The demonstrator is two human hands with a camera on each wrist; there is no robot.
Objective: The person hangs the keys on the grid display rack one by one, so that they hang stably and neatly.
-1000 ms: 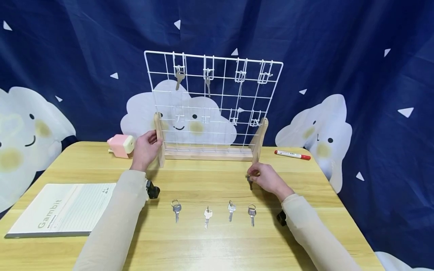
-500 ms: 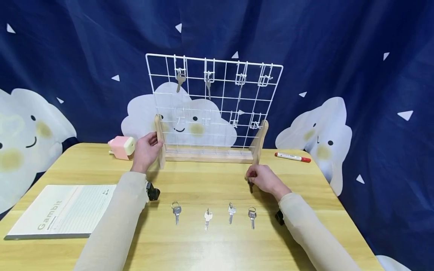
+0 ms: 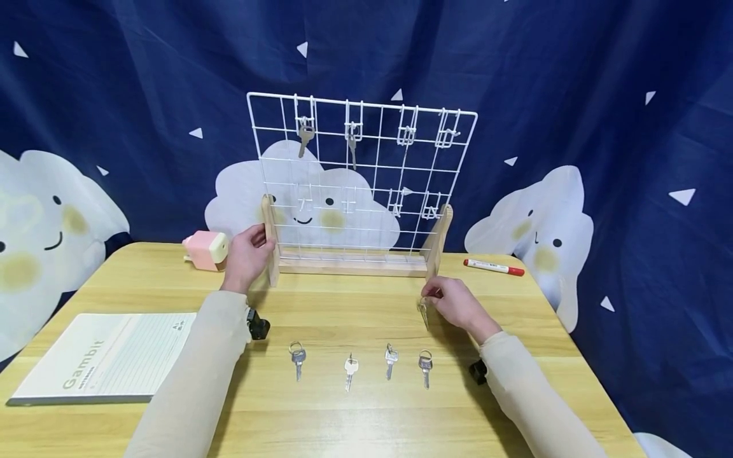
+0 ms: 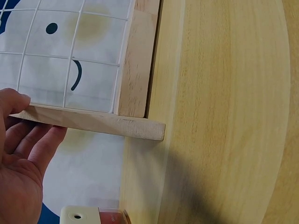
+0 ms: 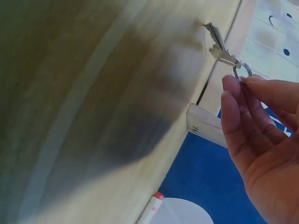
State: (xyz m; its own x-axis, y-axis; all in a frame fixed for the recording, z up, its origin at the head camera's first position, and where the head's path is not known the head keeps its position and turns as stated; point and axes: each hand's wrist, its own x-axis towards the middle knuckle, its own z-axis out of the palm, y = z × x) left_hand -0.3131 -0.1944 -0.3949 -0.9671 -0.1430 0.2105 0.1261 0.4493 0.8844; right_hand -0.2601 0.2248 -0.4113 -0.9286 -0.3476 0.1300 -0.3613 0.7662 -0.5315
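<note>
My left hand [image 3: 247, 259] grips the left wooden upright [image 4: 93, 122] of a white wire grid rack [image 3: 366, 133], thumb on one side and fingers on the other. With the thumb and fingertips, my right hand [image 3: 455, 302] pinches the metal ring of a key [image 5: 223, 51]. That key hangs above the table in front of the rack's right wooden upright [image 3: 438, 245]. Several keys with rings lie in a row on the table, among them a silver key [image 3: 391, 362] and a dark-headed key [image 3: 425, 369]. Two keys hang from top hooks, a brass-toned key [image 3: 306, 137] and a thinner key [image 3: 352, 149].
White hooks [image 3: 446, 135] sit on the grid in an upper and a lower row. A notebook [image 3: 103, 356] lies at the left, and a pink pencil sharpener [image 3: 205, 249] stands behind it. A red-capped marker [image 3: 494, 266] lies right of the rack.
My right hand has shifted a little to the right, and the key in it has turned and hangs lower from the fingers. The left hand stays on the upright.
</note>
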